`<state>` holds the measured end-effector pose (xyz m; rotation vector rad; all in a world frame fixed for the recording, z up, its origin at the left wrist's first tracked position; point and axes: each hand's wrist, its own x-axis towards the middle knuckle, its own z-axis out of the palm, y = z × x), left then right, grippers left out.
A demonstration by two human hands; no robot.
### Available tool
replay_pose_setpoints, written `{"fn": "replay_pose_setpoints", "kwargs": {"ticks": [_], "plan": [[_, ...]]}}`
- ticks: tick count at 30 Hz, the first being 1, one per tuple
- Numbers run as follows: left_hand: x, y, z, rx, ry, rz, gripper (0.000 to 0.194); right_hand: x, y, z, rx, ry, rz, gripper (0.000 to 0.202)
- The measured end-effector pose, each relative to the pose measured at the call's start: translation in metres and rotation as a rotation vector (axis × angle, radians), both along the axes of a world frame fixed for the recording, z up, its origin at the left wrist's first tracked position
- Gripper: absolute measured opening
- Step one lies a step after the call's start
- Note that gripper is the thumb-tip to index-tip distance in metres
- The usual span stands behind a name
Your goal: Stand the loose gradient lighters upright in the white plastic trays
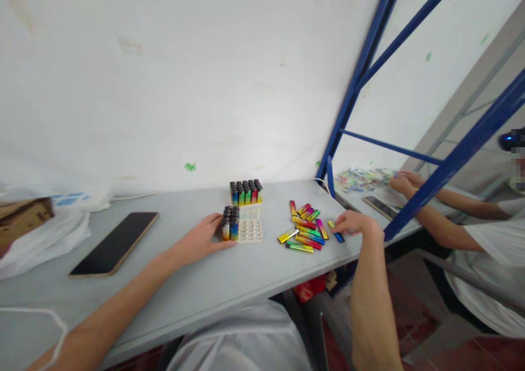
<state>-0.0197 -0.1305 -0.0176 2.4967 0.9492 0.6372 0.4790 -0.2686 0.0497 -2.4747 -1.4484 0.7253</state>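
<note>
My left hand (208, 234) is at the left end of a white tray (251, 231) with round holes, its thumb along the near side and its fingers round the far side. Several black-topped lighters (230, 226) stand upright in the tray's left part; the holes to their right show bare. On the right, my right hand (353, 223) has its fingers closed on one end of a blue and yellow lighter (337, 235) lying on the table. Beside it is a loose pile of shiny multicoloured lighters (308, 234).
Behind the tray stands a filled block of lighters (246, 193). A phone (117, 244) and a plastic bag (68, 231) lie to the left. A blue metal frame (348, 105) rises at right; beyond it another person's hands (404, 182) are near a heap of small items (361, 178).
</note>
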Motion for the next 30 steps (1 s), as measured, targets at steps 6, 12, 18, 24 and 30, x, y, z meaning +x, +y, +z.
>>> {"fn": "replay_pose_setpoints", "kwargs": {"ticks": [6,12,18,24,30], "plan": [[-0.001,-0.003,0.000,0.013,0.005,-0.011,0.071,-0.006,0.018,-0.002,0.265,0.175,-0.005,0.033],[0.001,-0.008,0.006,-0.001,0.012,0.015,0.067,-0.051,0.043,0.010,0.753,0.482,0.105,0.065],[0.000,-0.006,0.003,-0.016,0.006,0.024,0.070,-0.150,0.079,0.011,0.925,0.950,0.166,0.057],[-0.004,0.000,-0.001,-0.057,-0.016,-0.031,0.070,-0.226,0.078,-0.005,0.760,1.265,0.253,0.055],[-0.006,0.000,-0.001,-0.060,-0.017,-0.040,0.072,-0.244,0.076,0.003,0.612,1.313,0.391,0.064]]}}
